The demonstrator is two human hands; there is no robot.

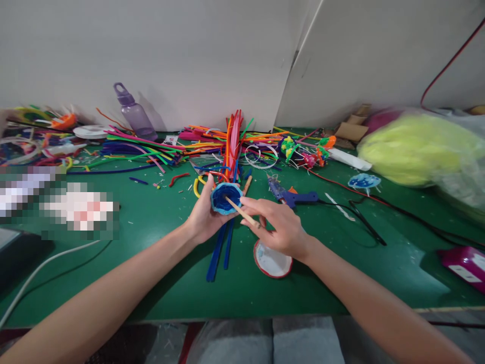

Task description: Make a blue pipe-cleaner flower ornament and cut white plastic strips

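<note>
My left hand (203, 215) holds a small blue bowl (223, 206) with a light blue rim, its opening turned toward me. In my right hand (278, 225) is a thin wooden stick (248, 217), pinched between the fingers, its far tip inside the bowl. Below my right hand, a white round piece with a red rim (273, 263) lies on the green table (170, 296). Blue strips (216, 253) lie on the table under the bowl. Behind the bowl stands a bunch of red and orange pipe-cleaner-like strips (234, 144).
A blue glue gun (303, 197) with a cable lies right of centre. A purple bottle (137, 116) stands at the back left, near colourful strips (151, 146). Plastic bags with yellow-green contents (413, 146) and a magenta object (465, 265) are at the right.
</note>
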